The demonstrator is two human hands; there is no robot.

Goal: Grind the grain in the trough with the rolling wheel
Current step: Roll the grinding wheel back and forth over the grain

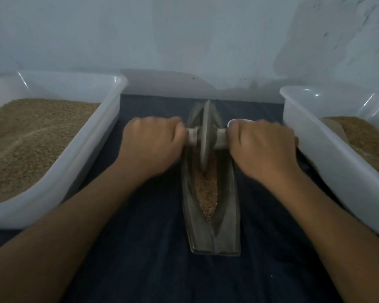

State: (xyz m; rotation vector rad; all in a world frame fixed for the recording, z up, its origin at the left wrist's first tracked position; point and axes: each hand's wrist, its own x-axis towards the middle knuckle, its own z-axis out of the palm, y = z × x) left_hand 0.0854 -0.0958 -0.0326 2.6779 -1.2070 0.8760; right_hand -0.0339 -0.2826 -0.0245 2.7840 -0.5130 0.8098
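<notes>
Trough lengthwise, pointing away

A dark blue cloth covers the supporting surface and runs from the near edge to the pale wall at the far side. 3 things lie directly on it. In the middle sits the long grey trough, set lengthwise from near to far. To its left stands a translucent white tub filled with brown grain. To its right stands a 2nd white tub, also holding grain. Both tubs stand apart from the trough.
</notes>
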